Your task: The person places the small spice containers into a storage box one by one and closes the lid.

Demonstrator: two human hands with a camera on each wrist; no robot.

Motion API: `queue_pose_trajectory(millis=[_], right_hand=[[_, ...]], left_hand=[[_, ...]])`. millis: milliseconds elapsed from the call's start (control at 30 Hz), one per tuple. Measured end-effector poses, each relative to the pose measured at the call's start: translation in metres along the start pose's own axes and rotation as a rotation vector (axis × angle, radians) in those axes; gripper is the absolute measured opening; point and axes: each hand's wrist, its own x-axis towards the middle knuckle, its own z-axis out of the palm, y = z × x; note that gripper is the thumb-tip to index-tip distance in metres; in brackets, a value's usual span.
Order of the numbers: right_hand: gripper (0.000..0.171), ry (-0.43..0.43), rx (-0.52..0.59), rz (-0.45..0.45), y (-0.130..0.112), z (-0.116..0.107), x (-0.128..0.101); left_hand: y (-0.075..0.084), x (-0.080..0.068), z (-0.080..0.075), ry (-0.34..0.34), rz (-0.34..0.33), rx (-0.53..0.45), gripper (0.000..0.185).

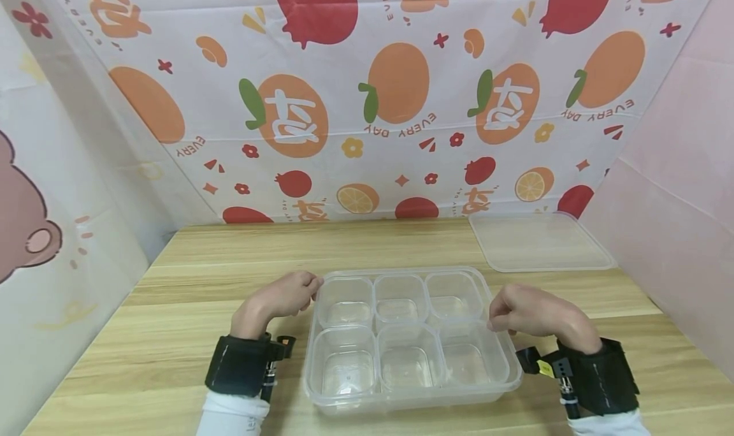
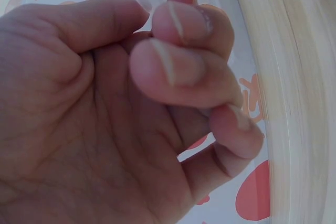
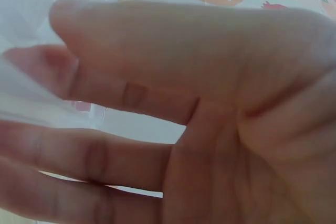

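A clear plastic container [image 1: 324, 403] with six compartments, none with anything in it, lies on the wooden table in the head view. My left hand [image 1: 314, 287] is at its far left corner, fingers curled, fingertips on the rim. The left wrist view shows those fingers [image 2: 173, 66] folded toward the palm with the thumb close to them. My right hand [image 1: 494, 321] is at the container's right rim, fingertips pinching it. In the right wrist view its fingers [image 3: 105, 156] lie fairly straight against translucent plastic [image 3: 31, 19], thumb above them.
A clear flat lid [image 1: 539, 241] lies at the back right of the table [image 1: 229, 257]. Fruit-print cloth hangs behind, with cloth walls close on both sides. Black wrist straps sit on both forearms.
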Motion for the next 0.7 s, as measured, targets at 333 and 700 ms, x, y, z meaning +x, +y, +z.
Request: queue_pose_trajectory(millis=[333, 700], right_hand=[[0.013, -0.001, -0.022, -0.008, -0.0006, 0.0000, 0.0001], [0.013, -0.007, -0.007, -0.007, -0.0003, -0.0005, 0.0004]], left_hand=[[-0.0006, 0.0003, 0.0004, 0.006, -0.021, 0.006, 0.032], [-0.0010, 0.0010, -0.0003, 0.010, -0.028, 0.009, 0.033]])
